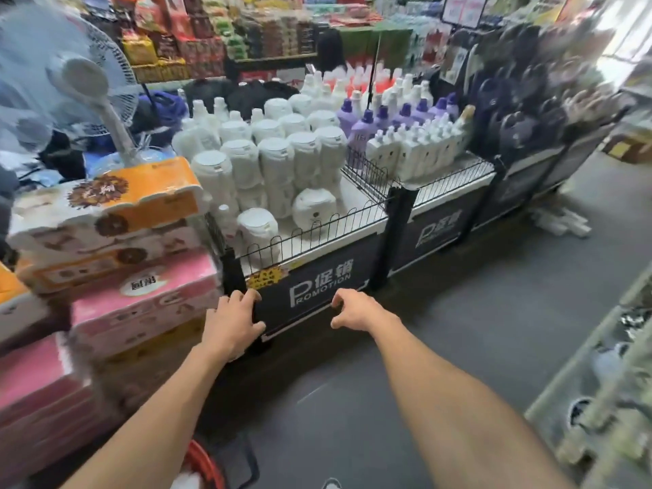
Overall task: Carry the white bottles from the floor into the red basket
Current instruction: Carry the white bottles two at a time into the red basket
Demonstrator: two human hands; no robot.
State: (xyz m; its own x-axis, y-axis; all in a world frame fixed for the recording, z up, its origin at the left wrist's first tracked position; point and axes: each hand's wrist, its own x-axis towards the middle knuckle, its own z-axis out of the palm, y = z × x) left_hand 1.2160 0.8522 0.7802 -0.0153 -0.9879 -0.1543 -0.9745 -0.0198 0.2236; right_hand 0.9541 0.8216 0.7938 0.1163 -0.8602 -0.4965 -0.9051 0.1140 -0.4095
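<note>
Both hands are empty, fingers loosely curled: the left hand [234, 321] and right hand [356, 310] hang before the black promotion stand [317, 291]. The red basket [204, 464] sits low behind the left hand. The blurred white bottles [561, 220], apparently on the floor far beyond the right hand, call for walking round the stand's corner. Tissue packs [141, 294] crowd the left hand's outer side.

Left hand [234, 321], right hand [352, 310] empty, fingers loosely curled, before promotion stand [303, 312]; red basket [206, 464] below.
</note>
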